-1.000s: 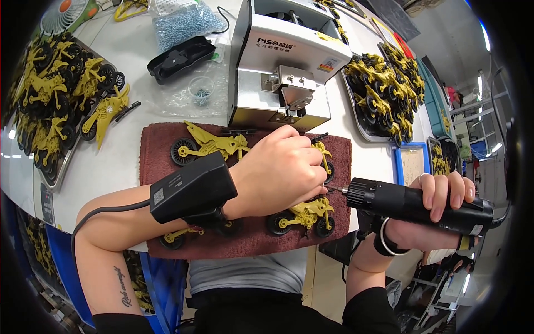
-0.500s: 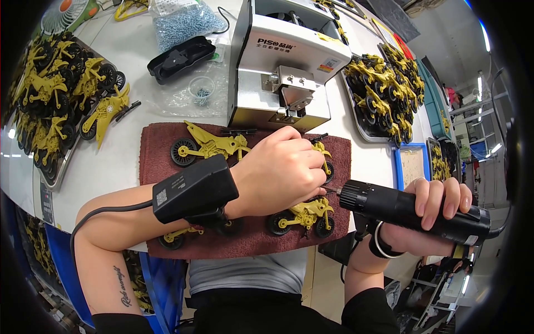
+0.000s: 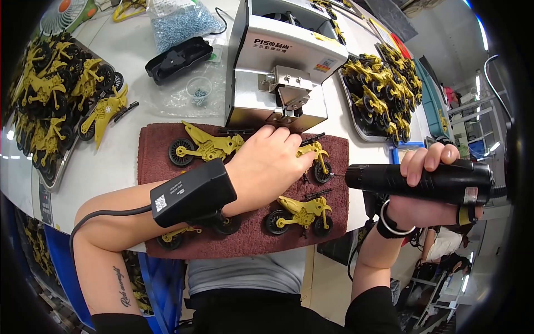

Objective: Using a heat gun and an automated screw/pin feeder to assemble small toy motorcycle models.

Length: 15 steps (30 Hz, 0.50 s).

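Observation:
My left hand (image 3: 271, 166) is closed over a yellow-and-black toy motorcycle (image 3: 312, 149) at the right of a dark red towel (image 3: 247, 186). Its fingers hide the rear of that toy; the front wheel and handlebar stick out to the right. In my right hand (image 3: 428, 167) is a black electric screwdriver (image 3: 378, 179), held level. Its thin bit points left, close to the front wheel; whether they touch I cannot tell. Another toy motorcycle (image 3: 303, 212) lies below, and one more (image 3: 208, 143) at the towel's upper left. A further one is partly hidden beneath my left forearm.
Behind the towel stands a silver-and-black screw-feeding machine (image 3: 272, 72). Left of it are a small cup of screws (image 3: 199, 92), a black case (image 3: 179, 58) and a bag of screws (image 3: 186, 26). Trays heaped with toy motorcycles stand left (image 3: 55, 100) and right (image 3: 381, 92).
My left hand has shifted up and to the left, uncovering more of the right-hand toy's front wheel. The screwdriver has moved up and slightly to the right.

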Tool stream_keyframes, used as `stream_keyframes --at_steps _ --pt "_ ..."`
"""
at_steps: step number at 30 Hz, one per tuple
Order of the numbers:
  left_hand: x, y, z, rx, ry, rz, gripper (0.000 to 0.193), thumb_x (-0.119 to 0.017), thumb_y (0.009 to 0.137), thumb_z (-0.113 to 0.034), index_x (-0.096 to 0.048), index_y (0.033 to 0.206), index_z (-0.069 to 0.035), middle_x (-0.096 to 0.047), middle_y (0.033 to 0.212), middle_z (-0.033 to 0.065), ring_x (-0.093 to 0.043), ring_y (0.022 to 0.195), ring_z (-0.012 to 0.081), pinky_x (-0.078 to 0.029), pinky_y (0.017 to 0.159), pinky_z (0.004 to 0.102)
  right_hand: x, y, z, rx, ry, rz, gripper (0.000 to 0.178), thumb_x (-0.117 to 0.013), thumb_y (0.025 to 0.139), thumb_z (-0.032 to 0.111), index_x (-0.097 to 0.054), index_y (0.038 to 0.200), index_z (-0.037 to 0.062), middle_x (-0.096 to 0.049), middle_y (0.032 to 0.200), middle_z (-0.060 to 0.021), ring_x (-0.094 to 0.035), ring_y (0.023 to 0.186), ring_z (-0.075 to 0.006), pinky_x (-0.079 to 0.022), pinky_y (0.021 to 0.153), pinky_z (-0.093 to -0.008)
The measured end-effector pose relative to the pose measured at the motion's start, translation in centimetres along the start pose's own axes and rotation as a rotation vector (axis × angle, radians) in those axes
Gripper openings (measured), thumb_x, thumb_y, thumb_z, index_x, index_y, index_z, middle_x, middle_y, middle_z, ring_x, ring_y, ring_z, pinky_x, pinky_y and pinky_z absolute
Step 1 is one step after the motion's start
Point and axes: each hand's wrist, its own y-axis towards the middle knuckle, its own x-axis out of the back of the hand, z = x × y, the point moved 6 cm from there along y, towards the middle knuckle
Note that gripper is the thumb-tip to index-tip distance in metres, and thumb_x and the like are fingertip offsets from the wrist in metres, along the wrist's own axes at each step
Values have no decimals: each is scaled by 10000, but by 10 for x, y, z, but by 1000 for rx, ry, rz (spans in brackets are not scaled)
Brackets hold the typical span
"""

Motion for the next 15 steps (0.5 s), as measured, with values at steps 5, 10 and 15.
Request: stream_keyframes --at_steps 5,10,15 --pt "-3 0 1 -8 -6 -17 344 -532 744 -96 -613 1077 -69 -561 907 83 -537 855 228 -439 744 325 -2 2 -10 -25 -2 -6 834 -564 602 778 -486 945 22 -481 799 -80 -475 546 -175 -357 533 -289" --pt "2 1 -2 -10 9 -19 339 -530 742 -100 -621 1068 -71 -544 870 75 -528 834 222 -450 730 321 -1 0 -20 -95 6 -17 867 -580 568 794 -486 941 17 -487 795 -81 -482 551 -189 -364 517 -297" --pt "-1 1 -1 -13 35 -21 334 -529 742 -106 -628 1061 -80 -539 870 73 -524 837 221 -451 733 318 -2 2 -24 -22 73 -1 973 -531 544 850 -466 954 -31 -514 751 -142 -528 526 -228 -450 496 -331"
